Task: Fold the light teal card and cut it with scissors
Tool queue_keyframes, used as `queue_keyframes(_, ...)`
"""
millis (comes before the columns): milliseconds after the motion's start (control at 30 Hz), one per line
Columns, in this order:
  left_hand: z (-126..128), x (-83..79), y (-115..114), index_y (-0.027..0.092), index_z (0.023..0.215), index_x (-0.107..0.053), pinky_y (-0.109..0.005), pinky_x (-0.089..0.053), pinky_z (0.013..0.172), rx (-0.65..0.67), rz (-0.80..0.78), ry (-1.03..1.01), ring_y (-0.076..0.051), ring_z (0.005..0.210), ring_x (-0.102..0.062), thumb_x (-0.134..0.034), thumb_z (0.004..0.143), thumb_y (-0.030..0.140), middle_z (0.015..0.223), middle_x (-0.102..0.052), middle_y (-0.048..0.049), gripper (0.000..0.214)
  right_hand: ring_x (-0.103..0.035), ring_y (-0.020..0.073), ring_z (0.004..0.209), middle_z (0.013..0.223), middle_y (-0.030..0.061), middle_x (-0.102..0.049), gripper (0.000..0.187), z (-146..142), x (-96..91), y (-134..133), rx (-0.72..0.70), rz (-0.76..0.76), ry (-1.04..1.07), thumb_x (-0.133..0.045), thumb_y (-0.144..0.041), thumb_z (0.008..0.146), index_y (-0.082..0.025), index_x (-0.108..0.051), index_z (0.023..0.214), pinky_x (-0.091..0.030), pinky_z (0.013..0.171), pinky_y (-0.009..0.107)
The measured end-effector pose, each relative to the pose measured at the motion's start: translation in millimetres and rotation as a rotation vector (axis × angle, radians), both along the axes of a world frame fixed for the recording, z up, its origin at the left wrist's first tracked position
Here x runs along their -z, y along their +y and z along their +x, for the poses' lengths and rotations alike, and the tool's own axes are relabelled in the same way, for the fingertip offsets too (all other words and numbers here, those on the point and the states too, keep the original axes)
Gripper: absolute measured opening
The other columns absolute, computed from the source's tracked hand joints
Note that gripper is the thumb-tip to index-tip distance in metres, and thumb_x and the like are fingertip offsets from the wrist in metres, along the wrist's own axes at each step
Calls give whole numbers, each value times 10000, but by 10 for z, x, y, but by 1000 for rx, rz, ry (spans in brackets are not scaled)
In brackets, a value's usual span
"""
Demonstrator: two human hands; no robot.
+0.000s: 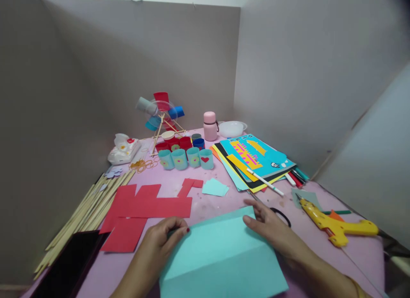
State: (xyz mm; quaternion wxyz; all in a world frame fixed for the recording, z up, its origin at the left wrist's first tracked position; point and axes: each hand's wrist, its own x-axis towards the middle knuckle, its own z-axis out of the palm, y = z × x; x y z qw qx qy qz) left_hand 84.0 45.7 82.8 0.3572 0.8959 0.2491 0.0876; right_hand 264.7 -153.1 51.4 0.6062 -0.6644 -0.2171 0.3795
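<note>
A light blue sheet of paper (221, 251) with a crease across it is tilted up at the front edge of the table. My left hand (166, 238) pinches its upper left edge between thumb and curled fingers. At the upper right corner, my right hand (272, 227) has its thumb over the paper and its fingers behind the edge. Scissors (282, 214) with a black handle lie just past my right hand, partly covered. Small light blue paper pieces (215, 187) rest beyond the sheet, beside narrow red paper strips (188, 186).
Red paper pieces (153, 207), a dark phone-like slab (68, 264) and wooden sticks (86, 208) lie left. Decorated paper rings (180, 160), a pinwheel model (162, 112) and a pink flask (210, 127) stand behind. Right are stacked coloured sheets (272, 154) and a yellow glue gun (333, 224).
</note>
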Motion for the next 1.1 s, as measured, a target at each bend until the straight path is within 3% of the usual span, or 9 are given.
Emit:
queue_keyframes(100,-102,-24,-81,204,690,-589,-222,-386,587,-91,-105,-39,-133,636,-514,-513,804,430,651,-563,28,265,-640,197,720,829,80,-692,423,-64,31,3,-178,135,276,-710,-415,694,-116,-612,976,-473,674,308)
queue_keyframes(200,-184,48,-121,191,660,-573,-202,-343,505,-183,-304,-81,-103,562,-448,-585,748,460,622,-516,41,283,-570,120,545,642,25,-664,301,-120,48,-46,-147,141,247,-733,-380,684,-106,-665,790,-413,529,219)
queue_keyframes(367,-303,257,-197,156,698,-590,-190,-300,447,-324,-753,-174,-81,478,-419,-704,614,513,557,-505,44,384,-478,96,507,610,12,-606,365,-107,82,-104,-116,68,169,-715,-455,679,-101,-639,726,-352,485,211)
queue_keyframes(533,-348,291,-403,131,589,-592,-185,-271,443,-485,-870,-285,-69,456,-391,-709,613,512,505,-498,32,399,-387,91,482,550,-17,-500,428,-99,127,-167,-133,-54,-34,-605,-539,746,-116,-607,681,-274,447,224)
queue_keyframes(667,-377,306,-460,125,608,-604,-196,-296,456,-470,-920,-284,-77,463,-415,-669,664,510,513,-522,20,394,-488,139,589,686,23,-581,387,-117,108,-232,-226,-58,-48,-642,-508,725,-128,-619,787,-368,516,243)
queue_keyframes(767,-444,336,-394,136,773,-644,-246,-400,522,-414,-702,-217,-136,556,-532,-600,728,502,652,-629,-30,372,-484,140,594,688,22,-567,380,-147,87,-246,-267,-47,-77,-656,-485,717,-119,-606,807,-380,524,248)
queue_keyframes(867,-482,286,-329,211,1105,-592,-389,-455,805,-341,-46,-191,-249,961,-598,-567,764,455,1082,-661,-83,420,-394,100,525,601,-22,-467,381,-185,78,-214,-302,-17,-76,-594,-504,761,-127,-557,722,-303,470,220)
queue_keyframes(967,-413,138,-374,341,1148,-557,-538,-354,941,-87,528,-161,-274,1111,-550,-556,793,378,1197,-628,-11,357,-325,86,512,577,-44,-384,374,-215,69,-160,-317,11,-139,-563,-496,784,-153,-491,653,-248,449,213)
queue_keyframes(1100,-181,-14,-576,314,1170,-543,-498,-391,920,96,526,-74,-250,1059,-584,-544,809,346,1177,-640,-18,362,-307,86,517,581,-42,-363,368,-267,50,-85,-378,34,-142,-592,-483,761,-158,-480,632,-240,443,214)
